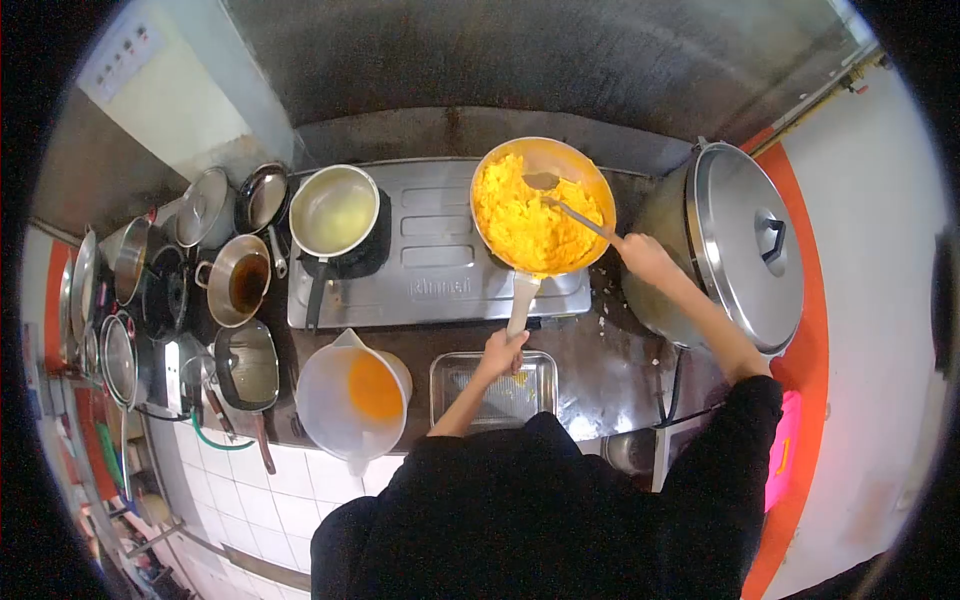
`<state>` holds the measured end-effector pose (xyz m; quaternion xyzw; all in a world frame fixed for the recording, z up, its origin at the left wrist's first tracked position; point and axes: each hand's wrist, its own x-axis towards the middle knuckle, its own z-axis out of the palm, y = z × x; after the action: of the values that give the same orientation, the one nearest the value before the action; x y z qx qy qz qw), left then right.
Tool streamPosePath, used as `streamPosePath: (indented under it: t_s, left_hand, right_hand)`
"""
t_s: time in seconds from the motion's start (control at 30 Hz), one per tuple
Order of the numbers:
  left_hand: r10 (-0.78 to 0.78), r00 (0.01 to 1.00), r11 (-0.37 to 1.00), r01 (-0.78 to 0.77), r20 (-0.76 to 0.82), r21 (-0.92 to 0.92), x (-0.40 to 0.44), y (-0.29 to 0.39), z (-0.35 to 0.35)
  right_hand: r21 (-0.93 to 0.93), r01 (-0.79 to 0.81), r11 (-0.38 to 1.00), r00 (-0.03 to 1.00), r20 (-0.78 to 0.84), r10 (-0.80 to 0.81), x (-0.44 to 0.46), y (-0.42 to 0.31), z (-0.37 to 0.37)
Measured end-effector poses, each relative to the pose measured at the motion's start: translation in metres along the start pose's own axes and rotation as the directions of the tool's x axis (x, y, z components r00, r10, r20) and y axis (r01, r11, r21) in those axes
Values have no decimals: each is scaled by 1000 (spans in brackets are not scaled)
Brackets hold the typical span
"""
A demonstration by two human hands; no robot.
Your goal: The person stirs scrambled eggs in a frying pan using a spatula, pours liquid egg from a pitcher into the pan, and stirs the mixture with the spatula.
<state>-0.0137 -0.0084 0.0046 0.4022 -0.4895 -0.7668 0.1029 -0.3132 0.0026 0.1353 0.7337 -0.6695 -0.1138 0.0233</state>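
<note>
My left hand is wrapped round the pale handle of a frying pan on the right side of the stove. Yellow scrambled eggs fill most of the pan. In my right hand is the handle of a wooden spatula, whose head rests among the eggs. Below the stove, near my left hand, lies a rectangular metal tray with a few yellow bits in it. To its left stands a translucent pitcher with orange liquid, which looks like beaten egg.
A small pot with yellowish liquid sits on the left of the gas stove. Close on the right stands a large lidded stockpot. Several pans, including one with dark liquid, crowd the left counter. A metal wall rises behind.
</note>
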Motion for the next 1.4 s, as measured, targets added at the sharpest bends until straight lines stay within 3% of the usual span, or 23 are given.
streamPosePath:
  t_s: [0.2,0.3,0.4,0.47,0.53,0.57,0.6,0.67,0.77,0.87,0.9,1.0,1.1,1.2,1.27,1.4]
  left_hand:
    - [53,998,999,-53,29,-13,-2,-4,-1]
    - [28,999,993,-25,25,-112,-1,-7,1]
    - [32,999,997,-33,-8,-74,0,-8,4]
    - [54,999,998,-54,-4,-34,1,-10,3]
    - [65,998,998,-65,-8,-12,1,-8,2]
    - [62,998,998,-62,-14,-9,-1,-6,2]
    - [60,998,998,-61,-20,-8,-1,-4,2]
    - [48,998,999,-48,-27,-16,1,-6,2]
    - [7,1000,1000,-7,-9,-17,1,-7,2]
    - [-31,999,999,32,-15,33,-4,6,3]
    - [-40,999,998,41,-28,55,-5,8,2]
    - [-35,998,999,36,-52,27,-2,4,3]
    - [-7,1000,1000,8,-15,13,-1,4,0]
    - [-14,1000,999,13,21,37,2,4,-3]
    - [-22,1000,1000,22,18,2,1,3,-3]
    - [-5,1000,998,5,-2,55,4,-2,-2]
  right_hand:
    - [-93,-179,979,984,-35,177,-35,-82,-37]
    - [-101,-268,958,963,-22,267,-34,-115,-8]
    - [-18,-298,954,926,-246,285,-7,-114,30]
    - [-6,-221,975,975,7,221,15,-77,32]
    - [223,100,970,980,-189,-57,26,-20,13]
    - [443,-142,885,990,85,116,24,-17,-31]
    - [560,-410,720,899,382,214,22,-14,-81]
    - [558,-562,611,818,487,307,18,2,-115]
    - [426,-526,736,819,487,303,33,41,-111]
    - [245,-645,724,654,667,357,71,78,-72]
    - [163,-503,849,631,740,232,90,98,-45]
    - [335,-657,676,627,739,244,119,97,-20]
    - [557,-586,589,758,633,156,139,84,-26]
    - [657,-424,624,868,491,73,150,58,-24]
    - [537,-251,806,910,414,7,153,53,-30]
    - [276,174,945,961,163,-225,150,48,-30]
